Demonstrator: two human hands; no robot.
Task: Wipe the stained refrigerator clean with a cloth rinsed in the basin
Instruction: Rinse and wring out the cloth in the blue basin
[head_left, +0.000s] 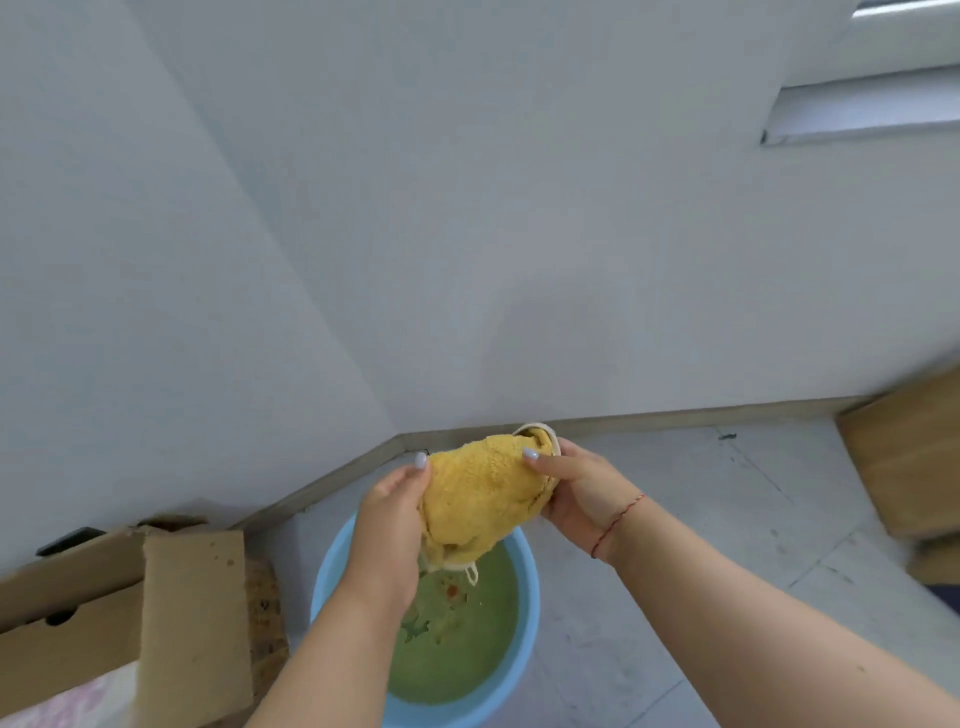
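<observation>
Currently I see the left hand (396, 512) and right hand (576, 493) gripping opposite ends of the bunched cloth (480, 501), its long axis slanting directly above the basin (527, 644).

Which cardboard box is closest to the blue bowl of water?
The open cardboard box at the lower left: its flap stands right beside the blue basin. The other cardboard box sits far off at the right edge by the wall.
</observation>
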